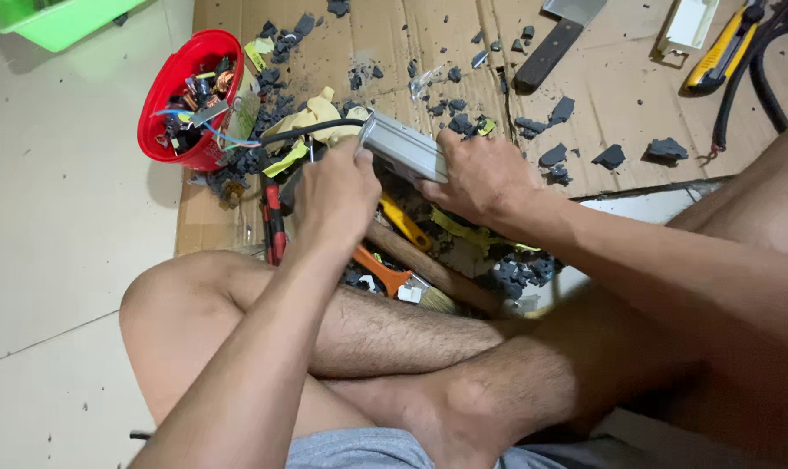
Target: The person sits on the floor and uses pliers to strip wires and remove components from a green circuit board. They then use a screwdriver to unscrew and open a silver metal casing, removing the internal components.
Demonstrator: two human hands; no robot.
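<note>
Floor: pale tile, overlaid with flattened brown cardboard sheet [394, 35] strewn with dark grey potting chunks [611, 156].

Item in hand: grey rectangular metal casing [402, 149], held above the cardboard at centre; long axis diagonal, running from upper left to lower right; upper-left end carrying a black cable [303, 132] leading off to the left.

Right hand [481, 174]: fingers closed around lower-right end of casing.

Left hand [335, 193]: fingers curled shut at casing's upper-left end, touching it; whether gripping a small tool, cannot tell.

Nearby: red plastic bowl [164, 91] of salvaged electronic parts and wires, at left edge of cardboard; yellow tape scraps [311, 113] just beside cable; orange-handled pliers [381, 269] and wooden handle [420, 260] beneath hands; cleaver with dark handle [550, 48] at top; yellow utility knife [719, 52] top right; green tub [59, 19] top left.
</note>
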